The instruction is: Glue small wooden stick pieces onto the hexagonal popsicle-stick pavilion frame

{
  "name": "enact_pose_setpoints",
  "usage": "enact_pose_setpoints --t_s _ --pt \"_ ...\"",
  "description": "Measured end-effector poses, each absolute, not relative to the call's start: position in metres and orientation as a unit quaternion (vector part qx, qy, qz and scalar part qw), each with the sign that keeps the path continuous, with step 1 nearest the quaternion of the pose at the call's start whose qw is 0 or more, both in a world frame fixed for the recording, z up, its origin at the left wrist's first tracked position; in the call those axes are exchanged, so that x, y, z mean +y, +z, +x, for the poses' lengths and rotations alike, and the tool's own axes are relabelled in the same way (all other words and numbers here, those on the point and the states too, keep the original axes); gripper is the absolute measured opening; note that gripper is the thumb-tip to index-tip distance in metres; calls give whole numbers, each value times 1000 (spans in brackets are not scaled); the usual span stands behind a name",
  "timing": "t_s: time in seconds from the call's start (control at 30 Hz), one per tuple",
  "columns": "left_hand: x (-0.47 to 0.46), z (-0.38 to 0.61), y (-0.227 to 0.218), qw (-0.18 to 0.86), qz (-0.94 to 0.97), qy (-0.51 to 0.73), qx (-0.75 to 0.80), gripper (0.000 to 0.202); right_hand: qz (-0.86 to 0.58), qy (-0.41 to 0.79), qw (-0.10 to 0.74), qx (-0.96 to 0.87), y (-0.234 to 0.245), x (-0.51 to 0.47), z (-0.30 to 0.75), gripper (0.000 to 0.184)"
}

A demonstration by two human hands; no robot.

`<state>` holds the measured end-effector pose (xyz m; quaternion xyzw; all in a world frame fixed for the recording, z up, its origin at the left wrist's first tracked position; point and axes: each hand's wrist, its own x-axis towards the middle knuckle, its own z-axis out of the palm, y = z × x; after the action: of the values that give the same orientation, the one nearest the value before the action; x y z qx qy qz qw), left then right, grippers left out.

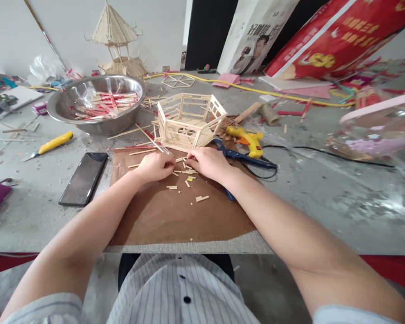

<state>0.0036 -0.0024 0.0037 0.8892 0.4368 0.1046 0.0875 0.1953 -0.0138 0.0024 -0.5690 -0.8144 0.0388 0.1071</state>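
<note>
My left hand (157, 166) is closed over the brown sheet (155, 216), its fingers curled. A thin stick with a shiny, clear-looking end (159, 145) slants up and left from its grip. Close by on the right, my right hand (207, 163) is closed, its fingertips pinched at a short wooden stick piece (181, 159). Cut stick pieces (189, 171) lie scattered beneath and between both hands. Just beyond them stands a many-sided frame of wooden sticks (196, 135) with railing-like walls. My fingers partly hide what they grip.
A steel bowl (97, 128) of red-wrapped sticks stands back left, near a yellow-handled knife (56, 141) and a phone (84, 179). On the right lie a yellow glue gun (251, 140), blue-handled cutters (246, 158) and a black cord (310, 150). A stick pagoda (113, 29) stands behind.
</note>
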Motion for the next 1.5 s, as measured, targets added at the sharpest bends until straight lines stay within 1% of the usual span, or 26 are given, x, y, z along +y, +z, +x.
enact_pose_setpoints --t_s 0.17,0.37,0.43,0.63,0.87,1.03,1.1,1.2,1.27,1.33,1.43,1.5 --pt "-4 5 4 89 886 106 443 23 -564 54 64 -822 1 -13 194 20" --pt "-8 11 5 91 869 185 449 22 -536 30 39 -843 10 -19 193 24" --pt "-10 12 5 84 871 192 445 23 -516 23 36 -856 17 -23 194 25" --pt "-15 14 8 78 895 171 405 24 -488 20 52 -871 26 -29 198 27" --pt "-14 15 6 82 886 157 429 19 -479 29 90 -873 24 -28 196 27" --pt "-13 16 6 110 873 175 441 21 -572 28 160 -804 57 -25 222 22" --pt "-13 16 7 110 868 171 453 21 -627 30 160 -762 69 -23 241 23" --pt "-13 17 6 110 865 166 460 22 -696 36 177 -695 67 -19 272 24" --pt "-14 17 4 116 866 169 455 22 -758 -4 205 -619 53 -14 290 27" --pt "-14 18 2 126 867 175 450 23 -808 -26 192 -557 35 -8 305 36" --pt "-14 18 0 133 865 180 450 24 -833 31 123 -539 13 -1 320 55" --pt "-13 18 0 130 865 178 450 23 -832 61 93 -543 6 3 324 62"
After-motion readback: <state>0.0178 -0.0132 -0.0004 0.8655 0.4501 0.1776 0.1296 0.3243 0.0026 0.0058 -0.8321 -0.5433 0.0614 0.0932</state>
